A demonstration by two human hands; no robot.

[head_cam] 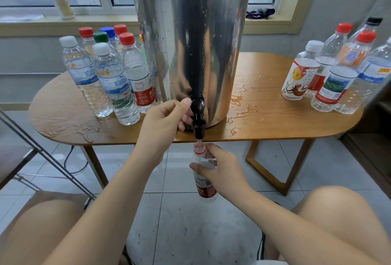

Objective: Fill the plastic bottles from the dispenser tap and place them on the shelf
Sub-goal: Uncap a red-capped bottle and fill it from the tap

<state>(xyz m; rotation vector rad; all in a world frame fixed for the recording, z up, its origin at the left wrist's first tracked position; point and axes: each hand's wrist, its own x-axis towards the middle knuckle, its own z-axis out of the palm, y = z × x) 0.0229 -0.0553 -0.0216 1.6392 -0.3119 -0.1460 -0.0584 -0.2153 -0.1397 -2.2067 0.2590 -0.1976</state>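
A tall steel dispenser [190, 38] stands at the middle of the wooden table [275, 116], its black tap [198, 116] hanging over the front edge. My left hand [165, 121] grips the tap lever, thumb on top. Just below the spout, my right hand [220, 171] holds an uncapped clear bottle with a red label [204, 188], its mouth directly under the spout. A thin stream of water runs into the bottle's neck.
Several capped bottles [110, 74] stand on the table left of the dispenser, several more [330, 74] at the right end. Water puddles [241, 106] lie on the tabletop. A metal-framed rack [42, 154] is at the left, my bare knees below.
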